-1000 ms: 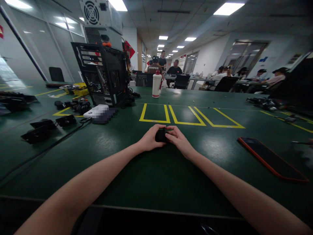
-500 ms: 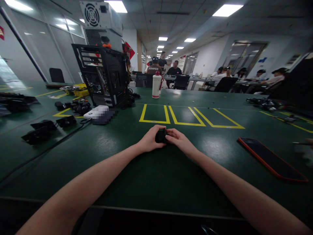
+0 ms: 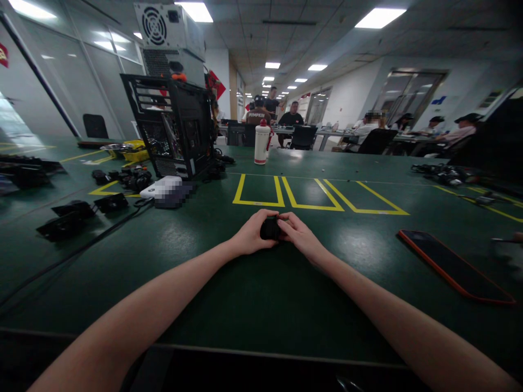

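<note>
A small black, blocky object [image 3: 269, 228] is held between my two hands over the green table [image 3: 261, 305]; its exact kind is too small and dark to make out. My left hand [image 3: 251, 233] grips it from the left, with fingers along its far side and thumb along its near side. From the right, my right hand [image 3: 297, 233] closes its fingertips on the object's right side. Just beyond my hands, three yellow tape outlines [image 3: 258, 203] mark the tabletop.
An open black computer case [image 3: 192, 125] with metal power supplies [image 3: 171, 32] on top stands back left. Black parts [image 3: 65, 220] and a cable [image 3: 77, 247] lie left. A white bottle [image 3: 260, 144] stands behind. An orange-edged phone [image 3: 453, 264] lies right. Several people sit farther back.
The fingers of my right hand have shifted slightly against the black object's right side. My left hand keeps nearly the same hold.
</note>
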`<state>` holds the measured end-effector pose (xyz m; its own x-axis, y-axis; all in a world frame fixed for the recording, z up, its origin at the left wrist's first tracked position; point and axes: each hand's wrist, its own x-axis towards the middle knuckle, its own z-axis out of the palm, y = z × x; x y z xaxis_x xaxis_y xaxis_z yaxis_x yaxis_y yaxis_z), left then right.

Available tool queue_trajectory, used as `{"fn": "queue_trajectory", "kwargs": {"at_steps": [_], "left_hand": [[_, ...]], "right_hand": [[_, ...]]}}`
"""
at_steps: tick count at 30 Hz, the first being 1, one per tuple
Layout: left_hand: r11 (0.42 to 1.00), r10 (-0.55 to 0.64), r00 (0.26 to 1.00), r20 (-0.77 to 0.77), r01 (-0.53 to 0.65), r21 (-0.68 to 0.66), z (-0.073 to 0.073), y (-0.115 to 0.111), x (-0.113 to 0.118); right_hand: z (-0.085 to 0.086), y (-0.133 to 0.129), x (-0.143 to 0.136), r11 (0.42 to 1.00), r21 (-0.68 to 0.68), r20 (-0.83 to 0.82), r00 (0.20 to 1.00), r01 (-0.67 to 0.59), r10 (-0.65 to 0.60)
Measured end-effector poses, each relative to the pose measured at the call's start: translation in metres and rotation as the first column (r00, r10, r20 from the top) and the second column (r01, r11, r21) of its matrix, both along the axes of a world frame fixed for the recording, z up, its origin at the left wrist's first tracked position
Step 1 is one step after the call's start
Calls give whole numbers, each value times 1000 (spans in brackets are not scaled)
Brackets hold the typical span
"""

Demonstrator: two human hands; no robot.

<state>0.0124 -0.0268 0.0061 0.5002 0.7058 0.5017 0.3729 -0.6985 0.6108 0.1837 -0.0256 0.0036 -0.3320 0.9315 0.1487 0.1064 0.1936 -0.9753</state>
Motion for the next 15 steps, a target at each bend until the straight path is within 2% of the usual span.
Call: {"fn": "queue_trajectory", "kwargs": {"at_steps": [7,15], "left_hand": [[1000,12,1000,7,-12,-12,1,-1,0],[1000,3,1000,-6,-3,19,1,-1,-1]], "right_hand": [[5,0,12,989,-68,62,989,-132,136],[0,6,7,991,-132,124,992,-23,39]]}}
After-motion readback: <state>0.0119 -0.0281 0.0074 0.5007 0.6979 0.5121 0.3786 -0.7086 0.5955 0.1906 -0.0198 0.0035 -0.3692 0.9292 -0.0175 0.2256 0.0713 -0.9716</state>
